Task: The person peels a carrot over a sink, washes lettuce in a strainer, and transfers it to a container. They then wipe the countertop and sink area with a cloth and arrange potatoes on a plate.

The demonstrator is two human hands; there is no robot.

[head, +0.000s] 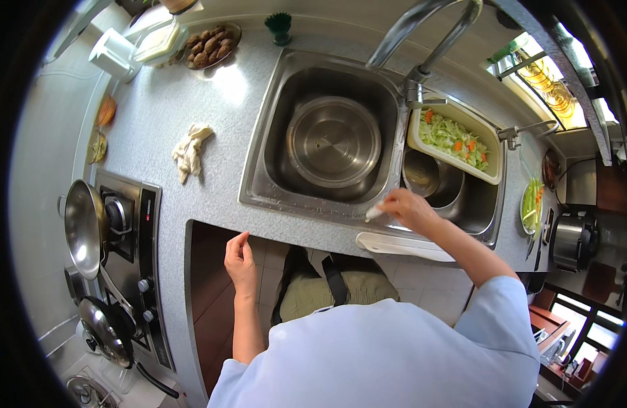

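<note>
My right hand [411,210] pinches a small white piece [374,211], too blurred to name, over the front rim of the steel double sink [313,205]. My left hand [240,257] is raised before the counter's front edge, its fingers curled and nothing seen in them. A wide steel basin [334,143] lies in the left bowl. Across the right bowl rests a cream plastic tub [448,162] of chopped cabbage [448,135] and carrot pieces, with a steel pot [446,186] partly beneath it. A white plastic tray-like item [405,246] lies at the counter edge below the right bowl.
A crumpled cloth [190,153] lies left of the sink. Further left, a gas hob [145,245] bears a wok [83,229] and a lidded pan [104,331]. The faucet [415,84] arches behind the sink. At right are a plate of cut vegetables [532,206] and an electric cooker [573,239].
</note>
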